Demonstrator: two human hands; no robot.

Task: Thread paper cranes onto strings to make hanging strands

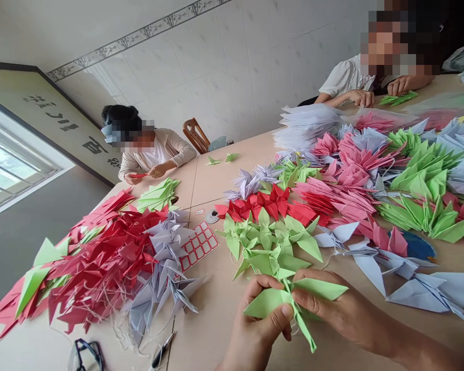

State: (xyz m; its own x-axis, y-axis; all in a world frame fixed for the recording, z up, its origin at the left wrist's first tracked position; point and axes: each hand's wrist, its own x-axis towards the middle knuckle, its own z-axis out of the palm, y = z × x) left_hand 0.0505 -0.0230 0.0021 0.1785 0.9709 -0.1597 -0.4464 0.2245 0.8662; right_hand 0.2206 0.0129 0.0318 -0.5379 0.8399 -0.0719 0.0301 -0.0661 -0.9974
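Observation:
A green folded paper crane (299,319) is held between my two hands at the lower right, its wings spread to both sides. My left hand (261,319) pinches the left wing near the body with thumb and forefinger. My right hand (328,309) grips the body and right wing from the other side. Just beyond my fingers lie several more green paper cranes (265,232), and behind them a row of red paper cranes (263,202). White paper cranes (413,281) rest to the right of my right hand.
At left is a heap of red paper cranes (104,257) with loose string (119,319). Glasses (85,355), a pen-like black tool (163,351) and a red-bordered label sheet (199,245) lie on the table. A large coloured pile (355,154) covers the right. Two people sit across, handling paper.

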